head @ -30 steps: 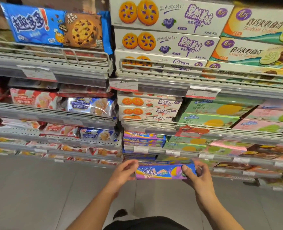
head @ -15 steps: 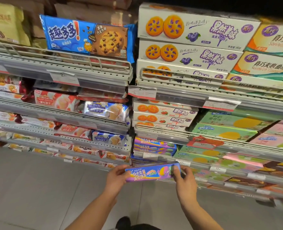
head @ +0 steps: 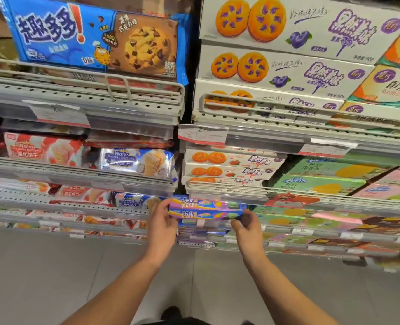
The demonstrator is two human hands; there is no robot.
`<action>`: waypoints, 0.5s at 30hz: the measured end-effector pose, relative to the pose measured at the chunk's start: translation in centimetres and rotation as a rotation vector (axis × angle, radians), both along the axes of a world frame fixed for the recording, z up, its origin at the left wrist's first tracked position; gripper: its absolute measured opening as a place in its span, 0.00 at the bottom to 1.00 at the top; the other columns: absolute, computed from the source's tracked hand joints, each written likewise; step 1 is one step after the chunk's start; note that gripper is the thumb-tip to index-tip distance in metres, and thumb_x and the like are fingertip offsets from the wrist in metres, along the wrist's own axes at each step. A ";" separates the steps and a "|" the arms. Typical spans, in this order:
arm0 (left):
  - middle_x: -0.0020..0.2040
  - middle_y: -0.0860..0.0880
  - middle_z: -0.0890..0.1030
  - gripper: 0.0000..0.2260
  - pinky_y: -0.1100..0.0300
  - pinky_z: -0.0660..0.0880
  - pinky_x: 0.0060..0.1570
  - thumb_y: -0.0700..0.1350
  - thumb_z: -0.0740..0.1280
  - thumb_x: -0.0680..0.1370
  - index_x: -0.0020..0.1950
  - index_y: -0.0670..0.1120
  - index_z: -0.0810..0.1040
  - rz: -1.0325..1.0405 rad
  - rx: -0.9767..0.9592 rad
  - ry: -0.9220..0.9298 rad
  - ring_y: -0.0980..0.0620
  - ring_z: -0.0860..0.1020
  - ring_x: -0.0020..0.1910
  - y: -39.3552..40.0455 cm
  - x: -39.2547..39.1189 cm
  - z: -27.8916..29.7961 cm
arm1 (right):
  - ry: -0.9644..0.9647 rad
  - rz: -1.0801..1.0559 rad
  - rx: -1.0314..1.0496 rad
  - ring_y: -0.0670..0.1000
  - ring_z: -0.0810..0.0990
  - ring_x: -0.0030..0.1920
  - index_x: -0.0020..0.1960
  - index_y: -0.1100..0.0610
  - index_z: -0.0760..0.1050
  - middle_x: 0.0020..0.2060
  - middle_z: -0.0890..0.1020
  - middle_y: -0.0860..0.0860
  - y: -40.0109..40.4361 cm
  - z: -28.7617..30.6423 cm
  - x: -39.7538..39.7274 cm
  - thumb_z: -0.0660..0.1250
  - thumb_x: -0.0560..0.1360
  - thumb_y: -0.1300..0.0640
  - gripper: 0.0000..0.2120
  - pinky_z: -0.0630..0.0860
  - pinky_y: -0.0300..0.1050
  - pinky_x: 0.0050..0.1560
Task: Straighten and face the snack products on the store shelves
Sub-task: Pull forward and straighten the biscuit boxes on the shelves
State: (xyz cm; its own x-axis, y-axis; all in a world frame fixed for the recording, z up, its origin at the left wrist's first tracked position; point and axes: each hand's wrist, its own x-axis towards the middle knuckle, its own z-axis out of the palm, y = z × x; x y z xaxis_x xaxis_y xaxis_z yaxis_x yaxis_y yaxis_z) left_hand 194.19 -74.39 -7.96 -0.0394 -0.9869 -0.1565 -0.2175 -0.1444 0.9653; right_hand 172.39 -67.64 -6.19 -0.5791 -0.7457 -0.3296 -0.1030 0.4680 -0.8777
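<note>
Two hands on one long purple biscuit box (head: 206, 215), held level at the front edge of a lower shelf (head: 288, 229) in the right-hand bay. Left hand (head: 161, 227) at the box's left end, right hand (head: 247, 227) at its right end, box spanning the gap between them. Lying directly beneath a second purple box (head: 203, 204) of the same design, faces of both turned outward. Fingers of each hand curled round an end of the lower box, pinching it; thumbs hard to separate from the packaging.

Mostly hidden: fingertips of both hands, tucked behind the box ends. Unclear whether the held box already rests on the stack below or hangs just above it. Blurred print on the lower shelves and price tags (head: 203, 134), unreadable. Cut off at the right edge: the green and pink boxes (head: 323, 184). Cut off at the top: the white boxes with orange cookies (head: 288, 71).

Both forearms reaching up and forward from the bottom of the view, converging toward the box, wrists roughly straight, backs of the hands facing the camera. To the left of the hands, wafer packs (head: 138, 160) lying behind a wire rail; above those, a blue chocolate-chip cookie pack (head: 95, 38) leaning on the top left shelf. Grey floor tiles (head: 41, 277) below.
</note>
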 end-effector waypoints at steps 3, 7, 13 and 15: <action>0.59 0.53 0.81 0.30 0.62 0.78 0.57 0.22 0.61 0.76 0.59 0.58 0.74 0.013 0.054 0.068 0.57 0.82 0.57 -0.5 -0.3 -0.6 | -0.026 -0.015 0.024 0.51 0.76 0.66 0.69 0.56 0.72 0.64 0.79 0.52 -1.0 -0.2 -0.3 0.68 0.77 0.62 0.21 0.72 0.55 0.69; 0.63 0.53 0.79 0.33 0.61 0.76 0.61 0.21 0.61 0.73 0.63 0.57 0.73 0.013 0.091 0.096 0.62 0.79 0.60 -1.1 -1.0 -1.5 | 0.057 -0.044 0.029 0.55 0.80 0.56 0.49 0.47 0.76 0.51 0.82 0.52 -2.1 -0.7 -0.4 0.68 0.74 0.59 0.08 0.76 0.55 0.58; 0.60 0.48 0.82 0.25 0.60 0.76 0.62 0.22 0.59 0.73 0.64 0.43 0.76 0.005 0.124 0.179 0.60 0.79 0.61 -2.3 -1.4 -0.9 | 0.050 -0.071 0.015 0.56 0.82 0.54 0.54 0.55 0.78 0.50 0.84 0.53 -2.3 -1.0 -1.0 0.69 0.74 0.60 0.09 0.76 0.55 0.59; 0.60 0.48 0.80 0.26 0.67 0.75 0.58 0.21 0.59 0.73 0.63 0.45 0.75 0.016 0.134 0.183 0.65 0.78 0.59 -2.3 -1.4 -0.8 | 0.021 -0.071 0.000 0.55 0.81 0.59 0.58 0.54 0.77 0.55 0.83 0.53 -2.1 -1.4 -1.1 0.70 0.72 0.58 0.14 0.76 0.56 0.63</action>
